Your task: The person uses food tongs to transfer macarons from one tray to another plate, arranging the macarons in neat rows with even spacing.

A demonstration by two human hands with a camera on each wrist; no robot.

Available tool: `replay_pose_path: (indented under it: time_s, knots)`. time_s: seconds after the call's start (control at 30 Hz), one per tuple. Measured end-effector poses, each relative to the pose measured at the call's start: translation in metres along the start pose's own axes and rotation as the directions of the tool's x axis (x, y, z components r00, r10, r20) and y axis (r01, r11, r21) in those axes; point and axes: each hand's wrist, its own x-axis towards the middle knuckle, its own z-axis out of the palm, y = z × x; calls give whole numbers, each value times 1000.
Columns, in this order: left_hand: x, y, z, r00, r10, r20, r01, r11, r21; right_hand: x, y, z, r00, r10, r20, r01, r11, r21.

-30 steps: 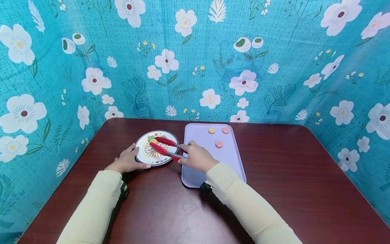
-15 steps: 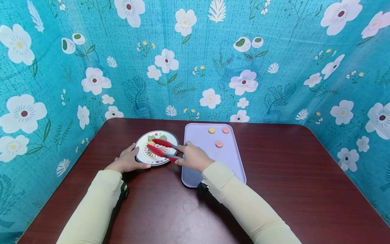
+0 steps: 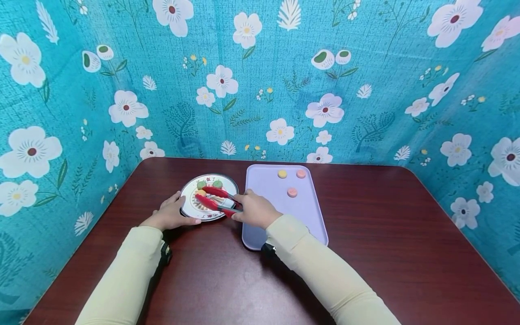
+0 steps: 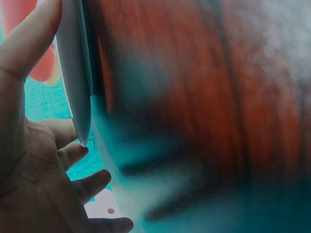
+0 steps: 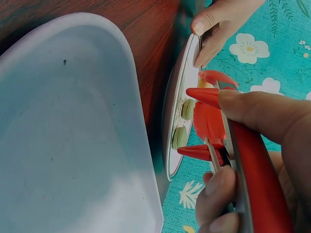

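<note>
My left hand (image 3: 167, 214) holds the left rim of the white printed plate (image 3: 188, 208), thumb on the near side and fingers spread along the edge. My right hand (image 3: 257, 209) grips red-tipped metal tongs (image 3: 227, 209) over that plate. The tong tips stand apart; beside them a yellow macaron (image 3: 201, 192) lies on the plate. Farther back on the plate are two green macarons, one at left (image 3: 201, 184) and another at right (image 3: 217, 184). In the right wrist view, the green macarons (image 5: 179, 138) show past the tongs (image 5: 260, 179).
A lilac tray (image 3: 280, 216) stands right of the plate, partly under my right forearm. It carries a yellow macaron (image 3: 282, 174), a pink macaron (image 3: 301, 173) at the back, and another pink macaron (image 3: 292, 192) nearer. A floral cloth (image 3: 260, 90) hangs behind the dark wooden table (image 3: 386, 216).
The tongs have shifted slightly left and down, and their tips have parted from the yellow macaron, which now lies on the plate. My left hand has stayed in place.
</note>
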Motion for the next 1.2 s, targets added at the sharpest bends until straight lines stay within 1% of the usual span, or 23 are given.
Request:
replay_pose_path:
  time_s: [0.27,0.5,0.93,1.2]
  knots:
    - [1,1,1,1000,2,3,-2,1000,-10,3,-1,1,1000,19,10,-19,1000,-3]
    - [-1,0,0,1000,1,7,-1,1000,-8,3,-1,3,1000,11,13,-11,1000,-20]
    - [-1,0,0,1000,-8,7,8,1000,-12,8,-6,3,999,28,32,-26,999,-46]
    - [-2,0,0,1000,-9,7,9,1000,-16,10,-10,6,1000,8,22,-6,997,-71]
